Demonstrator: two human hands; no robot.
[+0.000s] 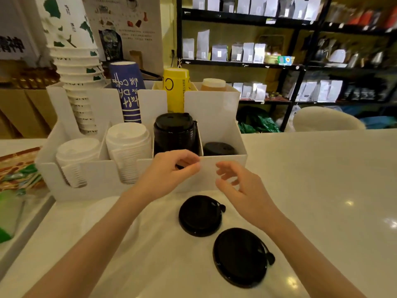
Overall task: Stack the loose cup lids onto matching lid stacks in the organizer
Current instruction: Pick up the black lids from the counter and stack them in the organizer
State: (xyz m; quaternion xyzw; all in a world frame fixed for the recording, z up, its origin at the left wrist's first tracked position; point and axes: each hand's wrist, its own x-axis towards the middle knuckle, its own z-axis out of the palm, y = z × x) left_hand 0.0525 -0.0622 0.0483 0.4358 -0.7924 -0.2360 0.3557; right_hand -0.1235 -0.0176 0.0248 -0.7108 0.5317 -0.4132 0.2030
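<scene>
Two loose black cup lids lie on the white counter: one (200, 215) nearer the organizer, a larger-looking one (240, 257) closer to me. The white organizer (103, 168) holds two white lid stacks (77, 155) (128, 143), a tall black lid stack (174, 132) and a low black lid stack (218, 148) at the right. My left hand (169, 173) hovers in front of the tall black stack, fingers curled, holding nothing. My right hand (238, 186) floats beside it, above the loose lids, fingers apart and holding nothing.
Behind the lid slots stand upside-down cup stacks: white-green (75, 67), blue (126, 91), yellow (175, 89). Green packets (19, 179) lie at the left. Dark shelves with bags (247, 50) fill the background. A white chair back (326, 119) sits beyond the counter.
</scene>
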